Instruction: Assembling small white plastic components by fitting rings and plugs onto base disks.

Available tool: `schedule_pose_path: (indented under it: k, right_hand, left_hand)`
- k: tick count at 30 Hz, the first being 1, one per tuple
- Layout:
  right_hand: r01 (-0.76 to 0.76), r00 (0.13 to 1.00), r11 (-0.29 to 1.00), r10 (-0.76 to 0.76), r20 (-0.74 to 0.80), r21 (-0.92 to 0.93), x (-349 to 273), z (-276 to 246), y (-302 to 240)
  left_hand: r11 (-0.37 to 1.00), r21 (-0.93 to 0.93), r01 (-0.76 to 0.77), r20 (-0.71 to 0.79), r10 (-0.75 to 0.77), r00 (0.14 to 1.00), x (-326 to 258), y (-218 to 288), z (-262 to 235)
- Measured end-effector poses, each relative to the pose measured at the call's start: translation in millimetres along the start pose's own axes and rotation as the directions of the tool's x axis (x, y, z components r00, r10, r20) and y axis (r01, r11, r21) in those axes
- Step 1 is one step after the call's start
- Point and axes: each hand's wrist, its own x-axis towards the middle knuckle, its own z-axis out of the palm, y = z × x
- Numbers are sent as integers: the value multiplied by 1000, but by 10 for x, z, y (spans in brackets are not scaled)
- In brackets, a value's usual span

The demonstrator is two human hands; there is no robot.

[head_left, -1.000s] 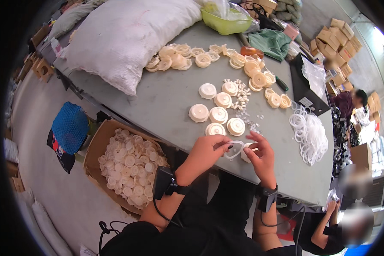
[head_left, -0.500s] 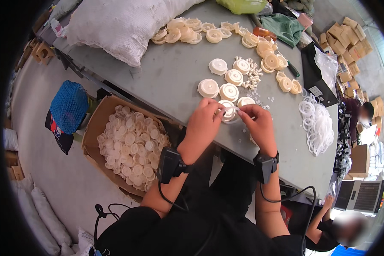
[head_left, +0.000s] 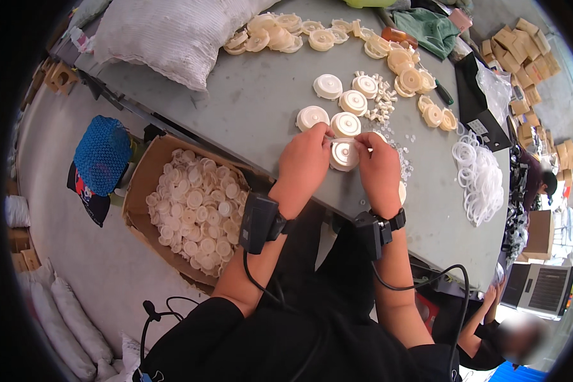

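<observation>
Both hands meet over one round cream plastic cap (head_left: 344, 155) at the near edge of the grey table (head_left: 261, 102). My left hand (head_left: 307, 159) grips the cap's left side and my right hand (head_left: 377, 164) grips its right side, fingertips on its rim. Just beyond the cap lie several more cream caps (head_left: 345, 123) and a scatter of small white plastic pieces (head_left: 384, 106). Each wrist carries a black strapped device with a cable.
A cardboard box (head_left: 148, 184) full of cream caps sits on the floor at my left. A pile of white rings (head_left: 481, 178) lies at the right, a black box (head_left: 474, 105) behind it, a white sack (head_left: 165, 35) at far left. Another person sits at lower right.
The view has shifted closer over the table. Both hands moved forward onto the table edge and closed together around one cap.
</observation>
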Motion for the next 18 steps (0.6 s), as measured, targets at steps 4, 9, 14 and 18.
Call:
schedule_pose_path:
  k: [4, 9, 14, 18]
  right_hand:
    - [-38, 999, 993, 33, -42, -111, 11, -8, -93]
    - [-30, 999, 995, 25, -47, -97, 48, 21, -58]
    - [16, 1000, 996, -16, -9, -93, 134, -37, 66]
    - [-61, 992, 994, 51, 112, 89, 164, -145, 108]
  left_hand:
    - [992, 96, -82, -18, 84, 996, 14, -32, 23]
    - [988, 134, 79, 62, -88, 994, 81, 40, 3]
    - [990, 140, 32, 94, -45, 995, 97, 10, 11]
    - [977, 212, 21, 117, -47, 992, 85, 50, 1]
